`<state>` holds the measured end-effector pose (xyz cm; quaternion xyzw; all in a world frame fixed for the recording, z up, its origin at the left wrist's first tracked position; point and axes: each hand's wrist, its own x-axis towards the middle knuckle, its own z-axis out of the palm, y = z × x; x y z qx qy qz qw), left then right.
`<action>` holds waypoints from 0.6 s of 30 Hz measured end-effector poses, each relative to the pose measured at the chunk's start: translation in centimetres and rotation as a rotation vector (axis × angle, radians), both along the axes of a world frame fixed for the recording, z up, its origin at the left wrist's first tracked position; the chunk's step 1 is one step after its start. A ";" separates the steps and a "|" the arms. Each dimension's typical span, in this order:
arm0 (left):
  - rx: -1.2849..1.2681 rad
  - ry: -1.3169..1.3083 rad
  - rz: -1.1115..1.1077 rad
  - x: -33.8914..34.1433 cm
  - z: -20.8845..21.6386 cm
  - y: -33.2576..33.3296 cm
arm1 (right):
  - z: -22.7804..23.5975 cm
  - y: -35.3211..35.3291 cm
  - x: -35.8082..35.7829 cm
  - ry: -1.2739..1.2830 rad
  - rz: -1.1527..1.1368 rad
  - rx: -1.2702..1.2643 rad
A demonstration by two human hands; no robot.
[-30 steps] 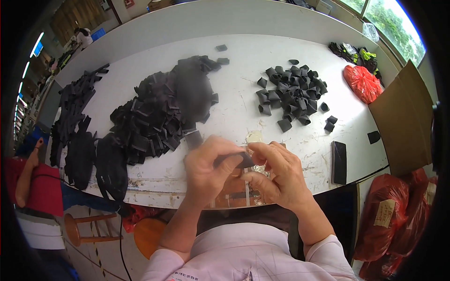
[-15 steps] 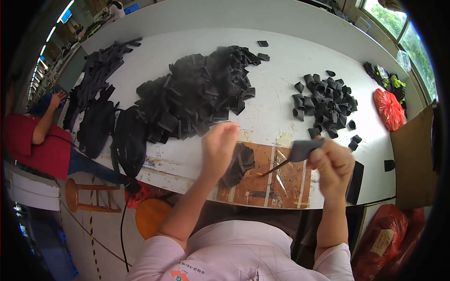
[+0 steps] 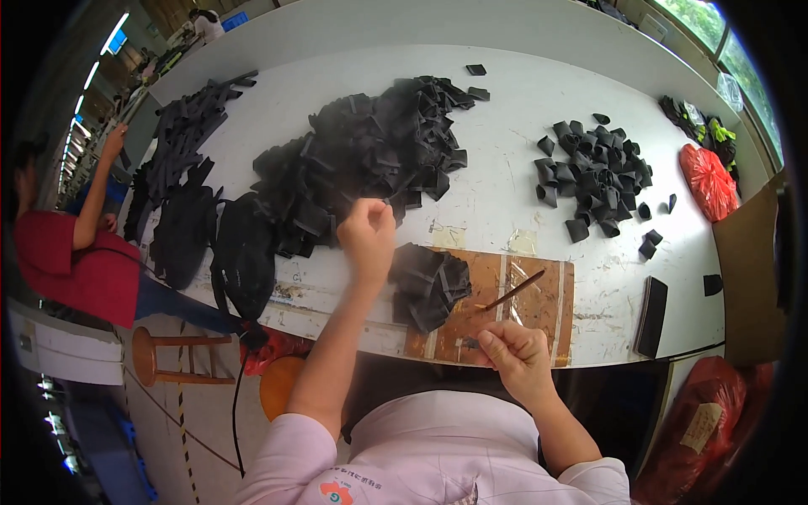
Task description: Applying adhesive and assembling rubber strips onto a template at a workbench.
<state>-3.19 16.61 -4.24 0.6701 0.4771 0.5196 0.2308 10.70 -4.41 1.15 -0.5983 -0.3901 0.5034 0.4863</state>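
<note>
My left hand [image 3: 370, 240] is closed, fingers pinched together, at the near edge of a large heap of black fabric pieces [image 3: 353, 151]. What it holds, if anything, is hidden. My right hand [image 3: 518, 353] is closed over the front edge of a brown board [image 3: 551, 324], thumb pressed to the fingers; I cannot make out anything in it. A thin brown stick [image 3: 518, 290] slants up over the board, just beyond that hand and apart from it. Between my hands, a smaller stack of black pieces [image 3: 433, 286] overlaps the board's left part.
Short black fabric tubes [image 3: 593, 172] lie in a group at right. A dark flat case [image 3: 651, 317] is near the front edge. Black bags [image 3: 244, 252] and dark strips [image 3: 194, 118] lie at left. A person in red [image 3: 76, 265] works beyond a wooden stool [image 3: 145, 355].
My right hand has come down and left, off the stick, and no longer holds the black tube. Another piece now lies beside the right-hand group. My left hand has moved left toward the heap.
</note>
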 end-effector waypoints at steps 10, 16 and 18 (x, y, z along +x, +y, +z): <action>-1.052 -0.733 -0.680 -0.3 6.3 -13.0 | 0.2 1.5 -1.2 0.753 -0.214 0.064; -1.187 -0.798 -0.790 0.2 5.8 -13.5 | -0.4 0.8 0.0 0.904 -0.169 0.049; -1.193 -0.731 -0.780 0.3 5.7 -13.5 | -0.7 0.7 0.1 0.892 -0.170 0.040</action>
